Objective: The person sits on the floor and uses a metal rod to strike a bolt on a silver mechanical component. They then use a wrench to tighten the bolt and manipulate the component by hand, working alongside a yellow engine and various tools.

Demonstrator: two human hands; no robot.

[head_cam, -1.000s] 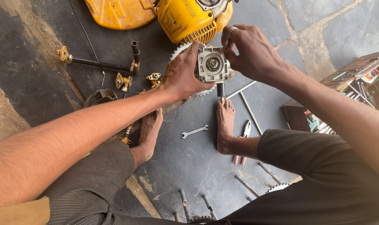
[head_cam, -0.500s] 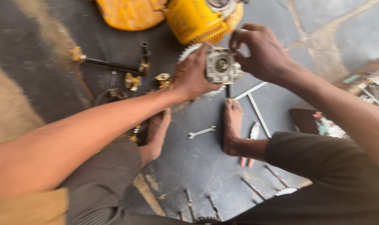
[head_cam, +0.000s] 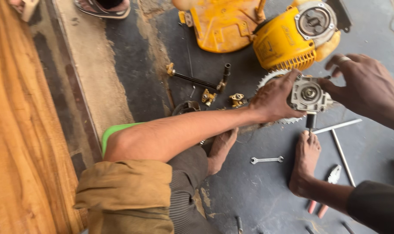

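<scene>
The left hand (head_cam: 272, 99) wraps around the left side of a small grey metal engine part (head_cam: 308, 94) with a round bore in its face, fingers curled behind it so only the thumb and knuckles show. The right hand (head_cam: 365, 89), coming in from three o'clock with a ring on one finger, has its fingers spread loosely around the part's right edge; the fingertips sit against it, though how firmly they press is hard to judge. The part is held above the dark floor (head_cam: 257, 190), just above the person's right foot (head_cam: 304, 162). A toothed disc (head_cam: 270, 80) peeks out behind the left hand, mostly hidden by it. At twelve o'clock from the part lies a yellow engine housing (head_cam: 292, 41), and at eleven o'clock a yellow cover (head_cam: 220, 24), its top cut off by the frame. At nine o'clock from the hands a black rod with brass ends (head_cam: 197, 78) lies beside small brass fittings (head_cam: 238, 99). At six o'clock a small spanner (head_cam: 266, 160) rests between the feet, and at four o'clock a T-handled wrench (head_cam: 340, 138) and red-handled pliers (head_cam: 329, 186), partly hidden by the right leg. A sandalled foot (head_cam: 101, 8) of another person is cut off at the top edge.
</scene>
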